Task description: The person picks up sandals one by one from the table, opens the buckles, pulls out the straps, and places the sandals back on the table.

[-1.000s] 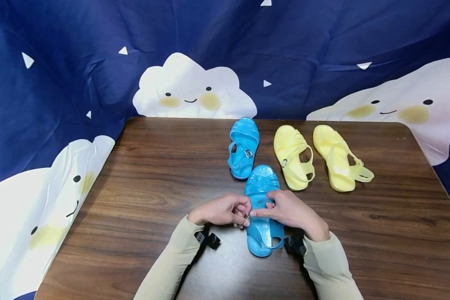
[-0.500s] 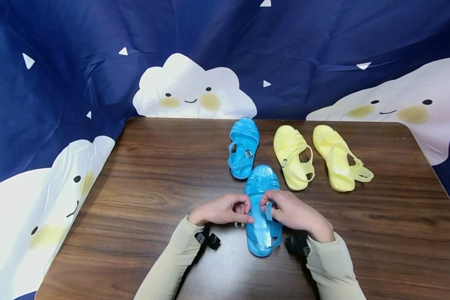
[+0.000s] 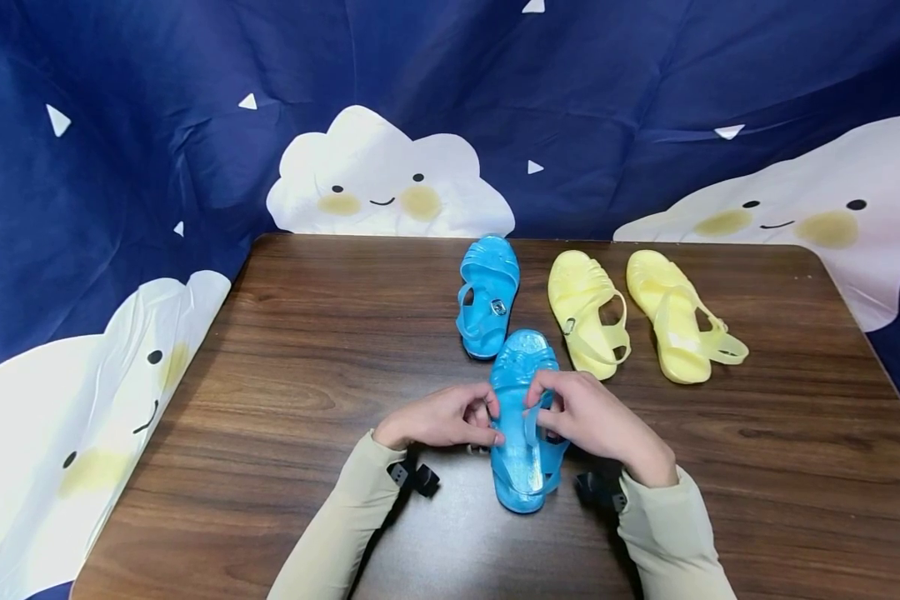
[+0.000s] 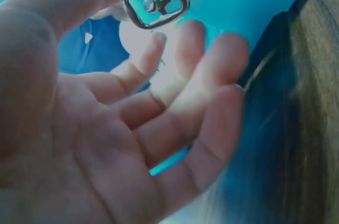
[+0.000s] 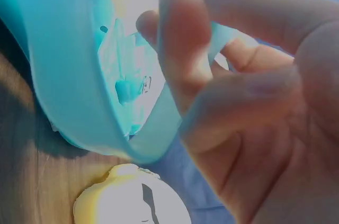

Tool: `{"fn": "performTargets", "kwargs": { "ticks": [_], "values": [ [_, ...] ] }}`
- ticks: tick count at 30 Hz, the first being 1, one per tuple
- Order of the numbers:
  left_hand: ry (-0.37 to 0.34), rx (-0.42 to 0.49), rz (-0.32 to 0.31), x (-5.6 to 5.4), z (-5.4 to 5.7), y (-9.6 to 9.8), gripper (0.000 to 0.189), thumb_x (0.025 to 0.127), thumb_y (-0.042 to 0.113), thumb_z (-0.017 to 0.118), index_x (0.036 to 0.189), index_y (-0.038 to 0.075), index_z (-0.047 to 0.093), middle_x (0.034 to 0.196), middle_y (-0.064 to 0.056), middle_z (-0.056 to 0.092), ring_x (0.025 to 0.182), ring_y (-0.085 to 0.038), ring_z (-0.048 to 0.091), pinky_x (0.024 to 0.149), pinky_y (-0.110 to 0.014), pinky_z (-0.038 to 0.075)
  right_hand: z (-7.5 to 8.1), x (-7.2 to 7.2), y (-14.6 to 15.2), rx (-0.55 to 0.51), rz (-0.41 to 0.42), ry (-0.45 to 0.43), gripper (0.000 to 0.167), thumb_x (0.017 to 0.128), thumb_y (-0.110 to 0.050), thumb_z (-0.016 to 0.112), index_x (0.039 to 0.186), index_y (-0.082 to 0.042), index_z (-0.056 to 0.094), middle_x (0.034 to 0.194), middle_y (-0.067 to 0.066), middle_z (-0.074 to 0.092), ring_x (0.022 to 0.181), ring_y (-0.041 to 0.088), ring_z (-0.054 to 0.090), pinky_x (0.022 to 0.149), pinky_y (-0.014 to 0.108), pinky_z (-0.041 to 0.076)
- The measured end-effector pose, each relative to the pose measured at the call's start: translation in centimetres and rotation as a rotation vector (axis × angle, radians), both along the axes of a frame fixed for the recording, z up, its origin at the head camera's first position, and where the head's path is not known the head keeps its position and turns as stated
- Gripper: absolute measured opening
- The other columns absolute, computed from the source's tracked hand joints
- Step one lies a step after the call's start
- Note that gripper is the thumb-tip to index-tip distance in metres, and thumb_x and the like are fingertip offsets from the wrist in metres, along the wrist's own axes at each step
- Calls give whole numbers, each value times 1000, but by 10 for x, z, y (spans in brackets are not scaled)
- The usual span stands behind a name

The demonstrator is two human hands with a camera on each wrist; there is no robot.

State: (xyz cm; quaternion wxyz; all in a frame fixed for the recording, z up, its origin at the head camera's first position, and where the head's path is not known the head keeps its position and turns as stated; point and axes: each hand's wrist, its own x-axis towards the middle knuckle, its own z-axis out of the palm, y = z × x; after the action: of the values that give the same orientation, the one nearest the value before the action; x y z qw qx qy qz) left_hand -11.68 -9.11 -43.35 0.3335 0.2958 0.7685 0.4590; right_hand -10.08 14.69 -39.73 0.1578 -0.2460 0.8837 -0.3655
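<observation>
A blue sandal [image 3: 523, 354] lies toe-away between both hands. My left hand [image 3: 446, 415] holds its left edge, the thumb over the rim and the other fingers bent against the side. Close to that thumb is a silver buckle [image 4: 157, 0], with no strap through its frame. My right hand [image 3: 592, 415] pinches the sandal's ankle strap [image 3: 531, 427] between thumb and fingers. The strap stands up off the insole, its end mostly covered by the fingers. In the right wrist view the blue heel strap [image 5: 63, 70] loops across the left side.
Another blue sandal [image 3: 487, 287] with its strap at its buckle lies just beyond, near the table's back edge. Two yellow sandals [image 3: 587, 325] lie to the right of it. All stand on a brown wooden table [image 3: 330, 358], with a blue cloud-print cloth [image 3: 420, 67] behind.
The strap's end has come away from the buckle. My right hand has pulled it rightward and up, while the left hand stays at the sandal's left edge.
</observation>
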Motion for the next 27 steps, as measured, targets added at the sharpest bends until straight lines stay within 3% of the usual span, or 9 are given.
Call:
{"fn": "performTargets", "kwargs": {
  "ticks": [4,7,14,27],
  "values": [
    [-50,-60,23,0,0,-1,21,90,24,69,98,8,58,74,6,60,64,-3,52,62,-19,43,-1,0,-1,-1,-2,152,15,81,-3,71,84,-16,65,80,-3,57,66,7,48,60,22,44],
    [-72,-89,40,0,-1,-2,20,90,28,69,95,11,60,73,6,61,65,-4,52,62,-19,42,-2,0,-3,-23,0,207,18,79,3,68,84,-14,67,81,-1,59,70,8,51,62,22,45],
    [-104,-124,57,0,-2,-2,20,91,31,68,95,13,62,80,-8,69,67,-11,56,62,-20,42,-5,2,-9,-1,24,131,16,80,3,66,92,-8,68,86,1,63,78,10,58,70,27,51],
    [-121,-188,75,-1,-3,-2,26,90,35,67,94,9,64,79,-5,70,67,-11,58,62,-20,43,-11,3,-21,35,100,94,13,82,-4,73,92,-8,67,87,1,62,80,13,56,71,24,48]
  ]
}}
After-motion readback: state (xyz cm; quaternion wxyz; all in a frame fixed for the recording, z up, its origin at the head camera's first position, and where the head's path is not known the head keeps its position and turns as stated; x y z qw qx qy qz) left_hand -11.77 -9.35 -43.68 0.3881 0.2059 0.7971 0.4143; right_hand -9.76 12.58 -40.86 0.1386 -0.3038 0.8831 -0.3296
